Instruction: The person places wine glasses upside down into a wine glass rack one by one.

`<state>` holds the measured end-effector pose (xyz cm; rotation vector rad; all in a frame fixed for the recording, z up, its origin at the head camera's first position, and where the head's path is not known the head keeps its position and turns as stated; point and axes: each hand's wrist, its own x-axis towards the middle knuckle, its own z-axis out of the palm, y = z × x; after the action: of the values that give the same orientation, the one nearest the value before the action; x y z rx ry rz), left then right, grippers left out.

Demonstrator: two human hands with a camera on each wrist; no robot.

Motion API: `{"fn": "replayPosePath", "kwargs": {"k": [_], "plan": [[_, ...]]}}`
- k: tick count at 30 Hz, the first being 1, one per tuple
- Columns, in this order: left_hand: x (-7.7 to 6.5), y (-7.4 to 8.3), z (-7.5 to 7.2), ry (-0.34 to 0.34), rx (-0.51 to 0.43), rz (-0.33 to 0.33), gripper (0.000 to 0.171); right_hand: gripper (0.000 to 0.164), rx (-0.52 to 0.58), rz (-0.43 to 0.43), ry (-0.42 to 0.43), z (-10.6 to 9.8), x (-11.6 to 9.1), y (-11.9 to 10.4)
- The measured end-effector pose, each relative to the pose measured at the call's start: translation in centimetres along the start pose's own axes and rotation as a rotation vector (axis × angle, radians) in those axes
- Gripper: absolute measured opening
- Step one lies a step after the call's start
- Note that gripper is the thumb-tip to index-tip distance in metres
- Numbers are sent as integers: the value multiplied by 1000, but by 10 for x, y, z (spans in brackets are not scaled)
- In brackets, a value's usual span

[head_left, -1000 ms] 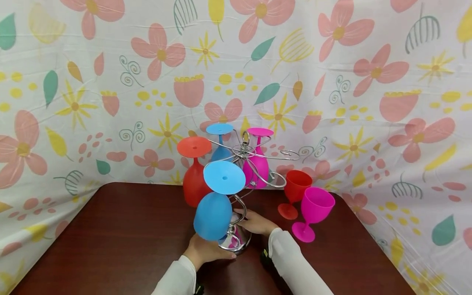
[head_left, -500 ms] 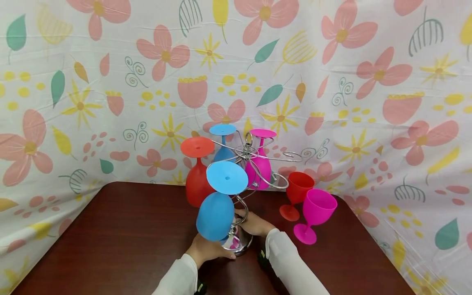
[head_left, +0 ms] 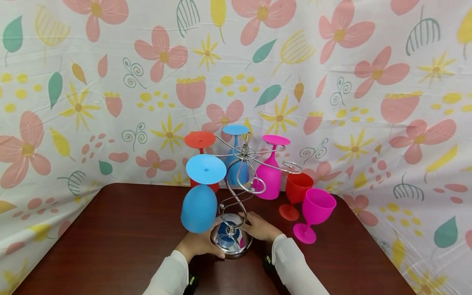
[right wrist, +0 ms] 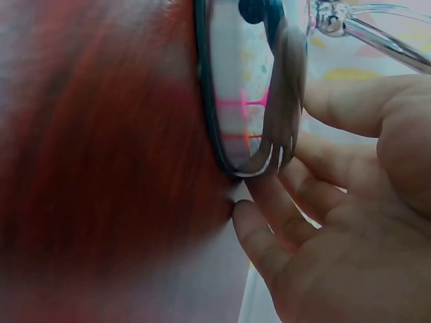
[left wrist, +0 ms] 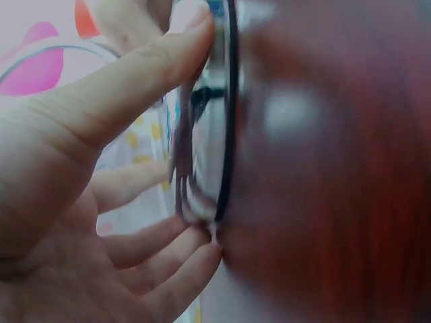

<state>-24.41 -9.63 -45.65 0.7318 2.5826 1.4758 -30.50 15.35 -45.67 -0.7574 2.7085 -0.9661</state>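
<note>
A chrome goblet rack (head_left: 231, 245) with curled wire arms stands on the table. My left hand (head_left: 199, 244) grips the left side of its round base, thumb at the front and fingers round the rim. On the right side of that base, my right hand (head_left: 261, 226) holds the rim with bent fingers (right wrist: 259, 235). Upside down from the arms hang a near blue goblet (head_left: 199, 208), a far blue goblet (head_left: 236, 130), a pink goblet (head_left: 268, 180) and a red goblet (head_left: 200, 140), whose bowl is largely hidden behind the near blue one.
To the right of the rack, an upright red goblet (head_left: 298, 188) and an upright pink goblet (head_left: 318, 207) stand on the dark wooden table (head_left: 121, 237). Behind the table hangs a flowered cloth (head_left: 236, 82).
The rack has turned clockwise as seen from above. Its near blue goblet has swung left, while the far blue and pink ones have swung right. Both hands stay at the base.
</note>
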Motion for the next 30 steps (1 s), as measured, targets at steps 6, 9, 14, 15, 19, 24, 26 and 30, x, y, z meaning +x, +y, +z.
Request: {"fn": "replayPosePath", "kwargs": {"k": [6,9,14,15,19,24,26,30], "plan": [[1,-13,-13,-18,66,-31,89,46,-36,59,4,0,-18,-10],[2,-18,-18,-25,56,-57,83,52,-46,74,11,1,-23,-16],[3,-26,-26,-29,17,-81,76,58,-59,96,37,4,-30,-23],[3,-27,-27,-26,12,-88,76,58,-59,102,39,5,-32,-23],[3,-31,-29,-19,25,-100,72,59,-44,125,44,7,-37,-25],[3,-33,-29,-14,24,-113,71,60,-29,139,34,7,-40,-26],[2,-33,-29,-15,21,-113,70,63,-30,138,27,7,-41,-26],[1,-31,-30,-15,51,-108,76,77,-4,77,10,9,-42,-25]]}}
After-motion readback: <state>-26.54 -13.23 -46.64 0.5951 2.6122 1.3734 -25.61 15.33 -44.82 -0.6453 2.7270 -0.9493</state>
